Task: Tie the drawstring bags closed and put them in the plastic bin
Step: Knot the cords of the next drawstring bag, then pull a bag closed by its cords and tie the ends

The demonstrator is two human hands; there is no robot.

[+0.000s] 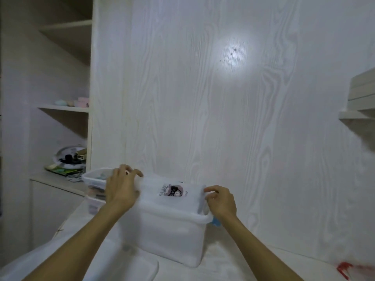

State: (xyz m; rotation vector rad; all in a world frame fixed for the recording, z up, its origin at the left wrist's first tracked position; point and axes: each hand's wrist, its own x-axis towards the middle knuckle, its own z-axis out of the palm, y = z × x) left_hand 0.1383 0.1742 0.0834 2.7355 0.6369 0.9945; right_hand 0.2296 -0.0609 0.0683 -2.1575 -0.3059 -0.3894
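Note:
A translucent white plastic bin (172,238) stands on the white table in front of me. A white drawstring bag (172,192) with a dark cartoon print lies across the bin's top. My left hand (120,191) holds the bag's left edge with curled fingers. At the bag's right edge, my right hand (220,200) pinches the fabric beside the bin's handle. A blue clip (215,221) shows under the right handle. The bag's drawstring is not visible.
A clear lidded container (94,180) stands stacked behind my left hand. A wood-grain wall panel (223,98) rises right behind the bin. Shelves (65,107) with small items are at left. Something red (345,269) lies at the table's right front corner.

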